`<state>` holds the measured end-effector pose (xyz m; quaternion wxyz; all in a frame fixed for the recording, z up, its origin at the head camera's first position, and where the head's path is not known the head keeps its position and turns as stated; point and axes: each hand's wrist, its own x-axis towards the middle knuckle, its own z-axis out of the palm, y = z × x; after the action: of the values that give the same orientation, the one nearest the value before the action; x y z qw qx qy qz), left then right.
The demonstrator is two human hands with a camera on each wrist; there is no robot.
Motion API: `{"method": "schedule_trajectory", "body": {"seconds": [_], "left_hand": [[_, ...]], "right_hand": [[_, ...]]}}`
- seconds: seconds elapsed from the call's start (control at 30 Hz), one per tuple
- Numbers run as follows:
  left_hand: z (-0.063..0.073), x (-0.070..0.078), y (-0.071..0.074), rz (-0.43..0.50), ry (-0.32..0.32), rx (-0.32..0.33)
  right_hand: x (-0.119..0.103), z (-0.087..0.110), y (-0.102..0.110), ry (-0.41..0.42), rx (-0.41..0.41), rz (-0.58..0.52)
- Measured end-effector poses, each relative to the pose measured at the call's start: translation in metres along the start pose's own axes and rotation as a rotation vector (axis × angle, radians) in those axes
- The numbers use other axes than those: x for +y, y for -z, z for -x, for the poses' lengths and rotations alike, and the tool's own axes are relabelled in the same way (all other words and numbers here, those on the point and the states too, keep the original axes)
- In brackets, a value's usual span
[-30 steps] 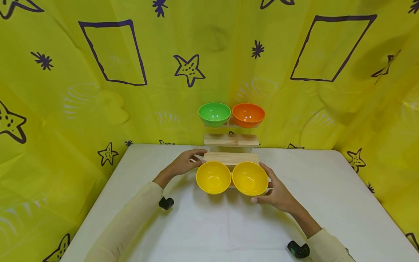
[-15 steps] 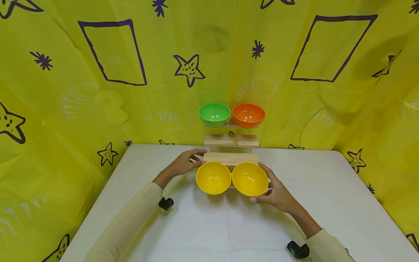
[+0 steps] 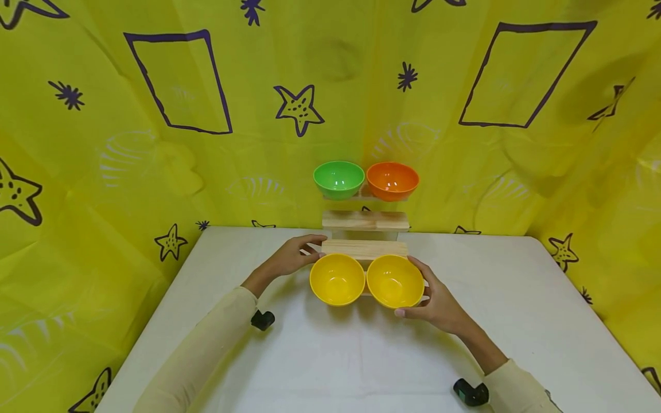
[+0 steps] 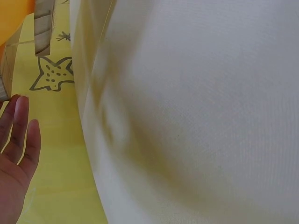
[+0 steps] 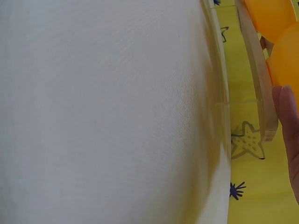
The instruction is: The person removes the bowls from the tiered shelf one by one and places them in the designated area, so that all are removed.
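Observation:
Two yellow bowls, a left one [image 3: 337, 280] and a right one [image 3: 395, 281], sit side by side on the lowest step of a tiered wooden stand [image 3: 364, 249] in the head view. My right hand [image 3: 438, 302] holds the right bowl by its outer side, thumb at the front and fingers round the back. In the right wrist view a digit presses against the orange-looking bowl [image 5: 286, 60]. My left hand [image 3: 291, 257] reaches to the stand's left end, beside the left bowl. The left wrist view shows its fingers [image 4: 19, 116] extended, with a fingertip at the wooden step's end.
On the stand's top step are a green bowl [image 3: 338, 180] and an orange bowl [image 3: 392, 181]. A bare wooden step [image 3: 365, 220] lies between. The stand rises from a white-covered table [image 3: 330, 355], before a yellow patterned curtain [image 3: 248, 155]. Black devices [image 3: 263, 320] sit by both wrists.

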<state>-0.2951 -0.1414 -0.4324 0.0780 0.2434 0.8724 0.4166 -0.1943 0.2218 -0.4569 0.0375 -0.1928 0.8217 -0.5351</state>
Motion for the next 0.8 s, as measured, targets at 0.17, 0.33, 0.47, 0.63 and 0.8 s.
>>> {"method": "schedule_trajectory", "body": {"seconds": [0.17,0.33,0.47,0.63,0.8], "left_hand": [[0.000,0.001,0.001,0.007,0.004,-0.004],[0.000,0.001,0.001,-0.001,0.001,-0.005],[0.000,0.001,0.001,-0.003,0.004,-0.010],[0.000,0.002,0.001,-0.004,0.008,-0.011],[0.000,0.002,0.001,0.004,0.016,-0.013]], "right_hand": [[0.001,0.001,0.001,0.000,0.014,-0.016],[0.000,0.003,0.000,0.001,0.028,-0.006],[0.000,0.004,0.000,-0.004,0.034,-0.007],[-0.002,0.007,0.000,-0.011,0.038,-0.013],[-0.002,0.011,0.004,-0.013,0.041,-0.009]]}}
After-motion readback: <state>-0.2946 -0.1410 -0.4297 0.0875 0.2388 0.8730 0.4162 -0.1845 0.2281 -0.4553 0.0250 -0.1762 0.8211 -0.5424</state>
